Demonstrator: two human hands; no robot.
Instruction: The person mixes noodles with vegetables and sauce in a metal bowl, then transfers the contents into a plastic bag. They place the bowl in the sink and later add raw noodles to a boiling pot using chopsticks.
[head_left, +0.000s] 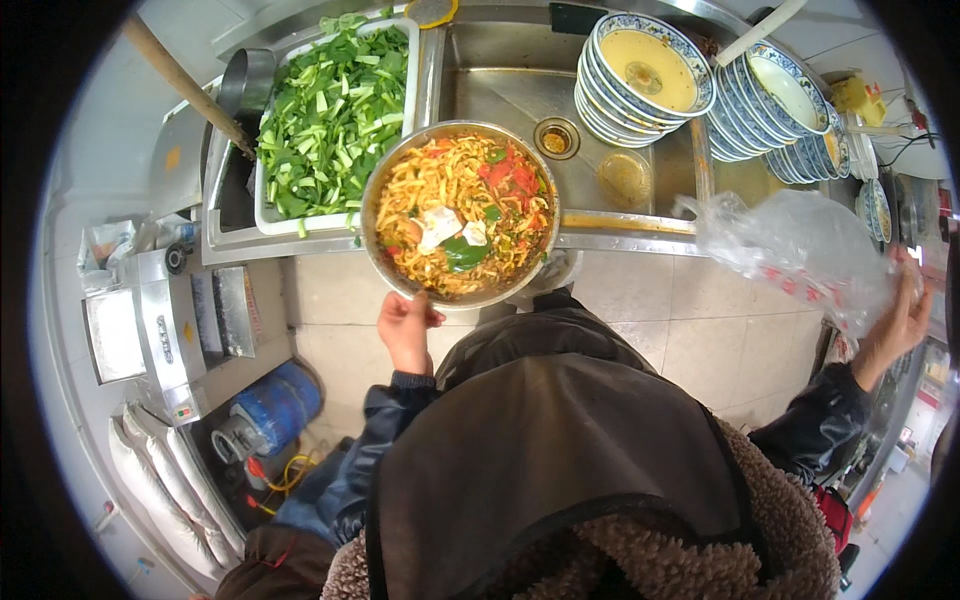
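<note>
My left hand (405, 330) grips the near rim of a round metal bowl (465, 304), fingers beneath and thumb at the edge. Inside lie noodles (409, 176) mixed with red pieces, green leaves, brown bits and crumpled white scraps. The bowl overlaps the front edge of a steel sink (502, 97) and the corner of a white plastic basket (412, 75) full of chopped leafy greens (337, 112). Far to the right, my right hand (896, 322) holds a clear plastic bag (795, 247) with red print. The bag hangs spread out towards the sink's front edge.
Stacked blue-and-white bowls (649, 71) stand in the sink beside the drain (556, 139), with another stack (784, 90) further right. A wooden handle (187, 86) juts in at upper left. A steel machine (161, 322), a blue gas cylinder (277, 405) and white sacks (165, 487) are at left.
</note>
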